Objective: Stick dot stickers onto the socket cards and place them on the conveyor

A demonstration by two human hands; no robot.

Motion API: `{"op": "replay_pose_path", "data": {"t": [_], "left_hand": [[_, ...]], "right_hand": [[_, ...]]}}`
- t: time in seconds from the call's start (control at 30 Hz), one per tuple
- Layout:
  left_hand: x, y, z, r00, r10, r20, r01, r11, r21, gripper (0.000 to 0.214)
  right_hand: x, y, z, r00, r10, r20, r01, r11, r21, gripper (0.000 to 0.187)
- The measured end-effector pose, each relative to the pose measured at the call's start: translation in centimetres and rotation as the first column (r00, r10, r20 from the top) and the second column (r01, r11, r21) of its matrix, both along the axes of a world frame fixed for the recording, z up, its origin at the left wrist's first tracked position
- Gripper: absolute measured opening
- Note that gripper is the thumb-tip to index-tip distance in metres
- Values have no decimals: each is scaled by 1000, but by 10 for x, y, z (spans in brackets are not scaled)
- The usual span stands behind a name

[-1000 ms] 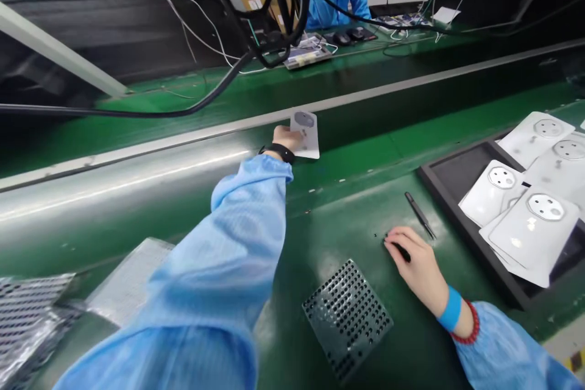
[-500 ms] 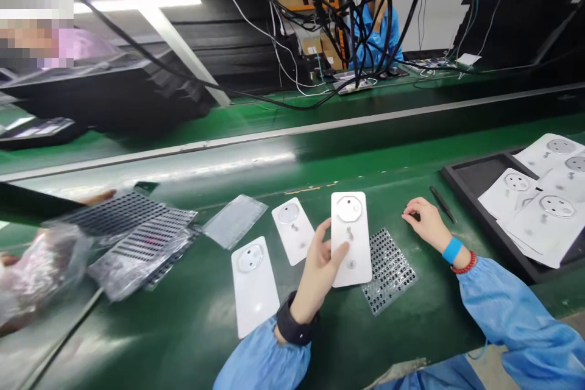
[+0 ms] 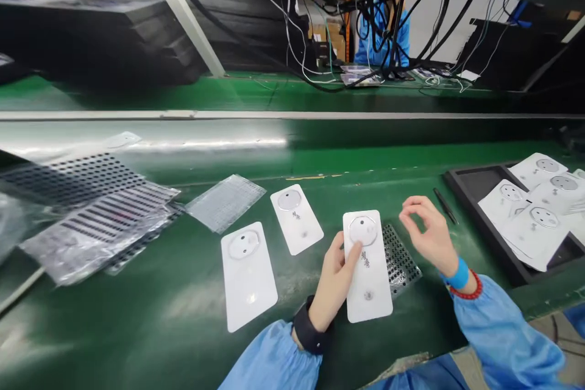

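Note:
My left hand (image 3: pixel 333 283) grips a white phone back cover (image 3: pixel 371 286) by its left side, thumb on the front just below its round camera area. The cover is raised slightly and overlaps a clear sheet of small black dots (image 3: pixel 403 261). To the right of that sheet, my right hand (image 3: pixel 432 236) hovers with thumb and forefinger pinched together; anything between the tips is too small to make out. Two similar items lie to the left: a larger white cover (image 3: pixel 251 292) and a smaller white cover (image 3: pixel 299 222).
A translucent sheet (image 3: pixel 226 202) lies left of the covers, beside stacked plastic sheets with black pieces (image 3: pixel 109 207). A thin black tool (image 3: pixel 445 206) rests near a black tray (image 3: pixel 473 210) holding several white covers (image 3: pixel 543 222). Cables (image 3: pixel 388 24) hang beyond the metal rail; a person in blue sits behind.
The view has shifted. My left thumb is higher on the cover, near its camera area. My right hand has turned, its thumb and forefinger forming a rounder pinch.

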State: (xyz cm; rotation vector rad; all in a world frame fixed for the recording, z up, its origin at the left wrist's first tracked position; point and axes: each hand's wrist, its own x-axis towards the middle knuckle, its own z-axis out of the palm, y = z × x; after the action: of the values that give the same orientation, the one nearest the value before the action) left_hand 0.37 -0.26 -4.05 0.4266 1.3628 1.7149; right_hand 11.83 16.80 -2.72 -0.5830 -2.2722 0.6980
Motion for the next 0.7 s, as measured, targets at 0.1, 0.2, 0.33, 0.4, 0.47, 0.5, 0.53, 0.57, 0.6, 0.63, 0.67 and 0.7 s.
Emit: {"op": "replay_pose_path", "data": {"t": [0.1,0.2,0.33,0.4,0.47,0.5,0.53,0.57,0.6,0.63,0.67,0.7], "left_hand": [[6,-2,-3,994,-52,-97,51,999,-7,38],[9,-9,-5,959,-74,-273,69,997,-26,27],[12,-18,-3,928,-108,-356,95,994,-55,23],[13,-21,0,916,-113,-385,101,994,-51,21],[14,-21,1,907,-117,-404,107,993,-47,21],[15,-21,2,904,-121,-410,111,993,-47,21],[15,-20,2,901,-123,-415,112,992,-50,20],[15,-19,2,899,-124,-420,111,992,-55,20],[15,-18,2,897,-122,-424,106,992,-61,20],[15,-18,2,897,-117,-427,98,993,-66,20],[14,-18,2,897,-111,-429,88,993,-72,19],[13,-19,2,896,-104,-432,78,994,-78,19]], "right_hand": [[-15,-42,12,982,141,-127,-144,989,-15,10],[-24,-62,10,969,205,-135,-207,978,1,12],[-23,-67,7,975,187,-119,-182,982,53,12],[-21,-68,9,978,174,-115,-166,983,76,12],[-21,-70,11,979,168,-115,-157,983,97,12],[-20,-71,12,978,169,-118,-157,982,108,12],[-20,-72,13,977,174,-120,-160,980,120,12],[-20,-72,13,976,180,-119,-165,978,128,12],[-19,-72,12,976,186,-116,-170,976,134,12],[-19,-71,11,975,193,-111,-178,974,138,13],[-18,-69,9,974,203,-104,-187,971,146,14],[-18,-67,7,973,212,-94,-195,968,159,15]]}}
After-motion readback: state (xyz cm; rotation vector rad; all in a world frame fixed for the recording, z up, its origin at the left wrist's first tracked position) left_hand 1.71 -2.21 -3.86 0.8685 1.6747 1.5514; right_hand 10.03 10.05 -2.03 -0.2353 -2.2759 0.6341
